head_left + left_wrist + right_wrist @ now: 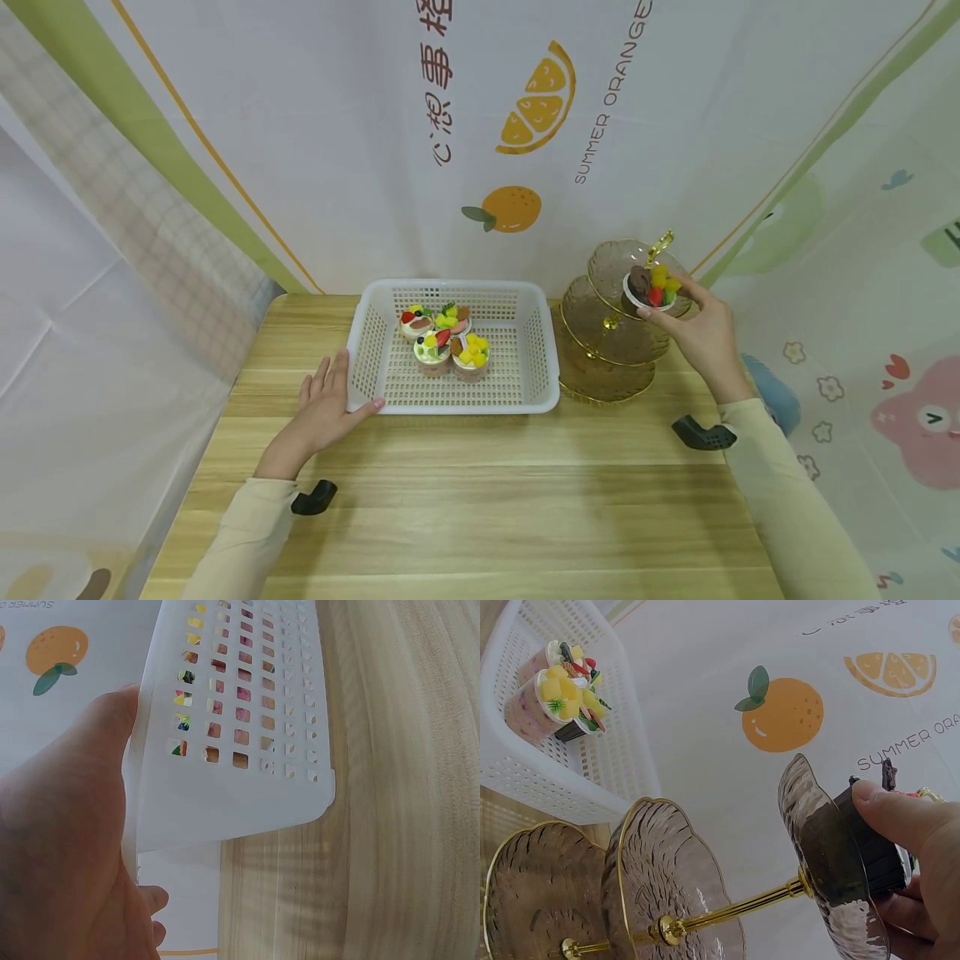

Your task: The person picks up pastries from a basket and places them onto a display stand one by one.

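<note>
- Dessert cup point(651, 289), dark ridged wrapper, chocolate swirl and fruit on top: right of the basket point(465, 409), at the top plate point(607, 265) of the tiered stand point(618, 340).
- Right hand point(705, 333): pinches this cup, thumb on one side, fingers on the other; well right of the basket. Cup base is right by the plate; can't tell if its weight rests there.
- Left hand point(324, 417): at the basket's near left corner, thumb along the near rim, fingers spread along the left end; touches it, no tight grip seen.
- Four more dessert cups point(444, 337): inside the basket, left of its middle, bunched together, pale and pinkish sides, fruit tops.
- Handling, cup: probably light, likely a fake; wrapper looks fairly stiff, ridges should help against slipping. Toppings look like the fragile bit, might snap off if squeezed.
- Best hold: opposite sides of the wrapper just under the rim, as now; keep off fruit and swirl.
- Stand: right of the basket on the desk point(480, 508), clear wavy plates on a gold rod; likely slick, maybe breakable, so light contact only.
- Basket itself: thin perforated plastic, probably light, may flex or slide; rim is the place to hold.
</note>
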`<state>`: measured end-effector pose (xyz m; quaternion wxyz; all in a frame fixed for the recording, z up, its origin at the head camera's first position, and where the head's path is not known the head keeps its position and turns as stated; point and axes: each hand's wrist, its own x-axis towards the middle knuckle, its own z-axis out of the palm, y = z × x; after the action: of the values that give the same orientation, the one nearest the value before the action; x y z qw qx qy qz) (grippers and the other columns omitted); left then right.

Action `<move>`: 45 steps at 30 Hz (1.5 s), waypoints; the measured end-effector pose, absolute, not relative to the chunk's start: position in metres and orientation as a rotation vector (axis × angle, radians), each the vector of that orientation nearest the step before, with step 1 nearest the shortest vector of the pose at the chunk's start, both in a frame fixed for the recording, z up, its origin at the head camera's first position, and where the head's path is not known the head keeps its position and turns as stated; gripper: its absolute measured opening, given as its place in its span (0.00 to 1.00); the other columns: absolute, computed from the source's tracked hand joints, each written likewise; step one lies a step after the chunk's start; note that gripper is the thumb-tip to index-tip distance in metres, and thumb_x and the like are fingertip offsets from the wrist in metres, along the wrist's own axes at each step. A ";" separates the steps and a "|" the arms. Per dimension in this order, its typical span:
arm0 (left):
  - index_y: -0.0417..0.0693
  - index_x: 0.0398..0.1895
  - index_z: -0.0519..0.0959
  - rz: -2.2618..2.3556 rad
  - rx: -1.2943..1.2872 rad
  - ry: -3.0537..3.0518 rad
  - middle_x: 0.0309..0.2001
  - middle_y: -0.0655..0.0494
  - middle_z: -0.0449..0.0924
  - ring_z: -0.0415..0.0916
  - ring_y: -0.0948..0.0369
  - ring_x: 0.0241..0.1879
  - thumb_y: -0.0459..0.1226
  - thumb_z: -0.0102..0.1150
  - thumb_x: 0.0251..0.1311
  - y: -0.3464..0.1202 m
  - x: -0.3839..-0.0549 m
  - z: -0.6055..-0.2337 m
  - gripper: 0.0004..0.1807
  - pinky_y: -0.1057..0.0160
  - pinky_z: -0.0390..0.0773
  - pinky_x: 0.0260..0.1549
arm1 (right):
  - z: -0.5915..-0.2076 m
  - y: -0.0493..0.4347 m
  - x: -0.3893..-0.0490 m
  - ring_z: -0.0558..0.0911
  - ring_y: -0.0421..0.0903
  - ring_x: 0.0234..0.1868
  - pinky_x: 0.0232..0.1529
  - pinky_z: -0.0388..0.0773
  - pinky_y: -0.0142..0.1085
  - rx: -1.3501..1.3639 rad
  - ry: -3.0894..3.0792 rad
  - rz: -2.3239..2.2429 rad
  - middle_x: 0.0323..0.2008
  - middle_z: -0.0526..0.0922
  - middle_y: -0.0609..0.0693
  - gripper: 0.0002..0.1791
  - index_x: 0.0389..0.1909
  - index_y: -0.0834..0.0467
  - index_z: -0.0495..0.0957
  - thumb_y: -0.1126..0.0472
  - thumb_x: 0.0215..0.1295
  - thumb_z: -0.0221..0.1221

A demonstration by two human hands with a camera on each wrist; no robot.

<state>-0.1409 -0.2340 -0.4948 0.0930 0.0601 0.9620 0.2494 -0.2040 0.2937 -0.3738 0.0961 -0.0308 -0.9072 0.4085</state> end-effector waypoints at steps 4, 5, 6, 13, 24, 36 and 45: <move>0.33 0.77 0.30 0.745 0.175 2.853 0.78 0.30 0.34 0.27 0.34 0.78 0.64 0.51 0.64 -0.234 -0.141 -0.495 0.62 0.29 0.29 0.70 | -0.375 0.294 -0.203 0.64 0.66 0.72 0.71 0.55 0.66 -0.082 -2.687 1.200 0.69 0.69 0.66 0.49 0.74 0.54 0.62 0.40 0.54 0.70; 0.33 0.77 0.30 0.746 0.174 2.853 0.78 0.30 0.34 0.27 0.34 0.78 0.64 0.51 0.64 -0.234 -0.141 -0.495 0.62 0.29 0.29 0.70 | -0.375 0.294 -0.202 0.64 0.66 0.72 0.70 0.56 0.66 -0.078 -2.689 1.200 0.70 0.69 0.66 0.49 0.74 0.54 0.62 0.41 0.55 0.70; 0.33 0.77 0.30 0.745 0.173 2.853 0.78 0.30 0.34 0.27 0.34 0.78 0.64 0.51 0.64 -0.234 -0.141 -0.496 0.62 0.29 0.29 0.70 | -0.375 0.294 -0.202 0.64 0.67 0.72 0.70 0.56 0.66 -0.075 -2.691 1.199 0.70 0.68 0.66 0.50 0.75 0.55 0.61 0.41 0.55 0.70; 0.33 0.77 0.30 0.739 0.171 2.858 0.78 0.30 0.34 0.27 0.35 0.78 0.64 0.51 0.64 -0.235 -0.140 -0.497 0.61 0.29 0.29 0.70 | -0.376 0.295 -0.200 0.63 0.66 0.73 0.70 0.56 0.67 -0.063 -2.706 1.191 0.70 0.68 0.65 0.51 0.75 0.55 0.61 0.41 0.54 0.71; 0.34 0.78 0.29 0.748 0.166 2.851 0.78 0.30 0.34 0.26 0.34 0.78 0.64 0.51 0.64 -0.235 -0.140 -0.497 0.62 0.29 0.28 0.70 | -0.377 0.297 -0.200 0.62 0.66 0.73 0.70 0.53 0.68 -0.020 -2.693 1.179 0.71 0.67 0.64 0.47 0.75 0.51 0.62 0.43 0.56 0.70; 0.34 0.78 0.30 0.738 0.172 2.866 0.79 0.30 0.34 0.28 0.34 0.78 0.64 0.51 0.64 -0.236 -0.140 -0.500 0.61 0.28 0.30 0.69 | -0.380 0.298 -0.183 0.62 0.59 0.75 0.76 0.50 0.60 0.007 -2.613 1.235 0.69 0.72 0.59 0.49 0.74 0.54 0.62 0.50 0.53 0.73; 0.34 0.78 0.29 0.766 0.177 2.853 0.79 0.31 0.33 0.26 0.34 0.78 0.64 0.51 0.64 -0.235 -0.141 -0.497 0.61 0.28 0.28 0.69 | -0.422 0.274 -0.155 0.74 0.34 0.61 0.68 0.65 0.29 0.000 -2.087 1.316 0.56 0.81 0.57 0.37 0.62 0.61 0.76 0.70 0.47 0.75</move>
<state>-0.1406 -0.2350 -0.4972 0.0911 0.0595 0.9601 0.2577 -0.1545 0.2736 -0.4220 0.3308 0.0000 -0.7982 0.5035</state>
